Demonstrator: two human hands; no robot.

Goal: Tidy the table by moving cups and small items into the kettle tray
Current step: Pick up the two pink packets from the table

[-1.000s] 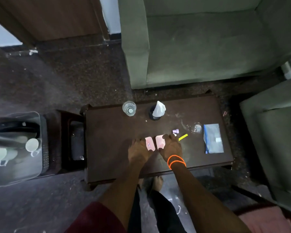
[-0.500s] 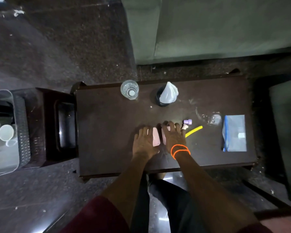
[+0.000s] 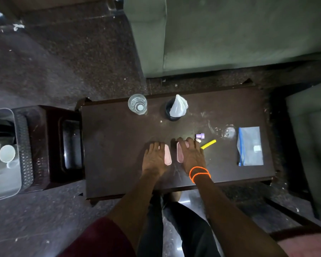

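left hand (image 3: 154,158) was laid flat on left pink item (image 3: 168,156), fingers straight | right hand (image 3: 190,155) was laid flat on right pink item (image 3: 180,152), near the table (image 3: 119,154) middle | glass (image 3: 137,104) was seen at the far edge | kettle tray (image 3: 24,145) with cup (image 3: 6,153) was placed beyond the left edge

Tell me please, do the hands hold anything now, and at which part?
Each hand lies flat over a pink packet on the table: left hand on the left pink packet, right hand on the right pink packet. Whether fingers grip them cannot be told.
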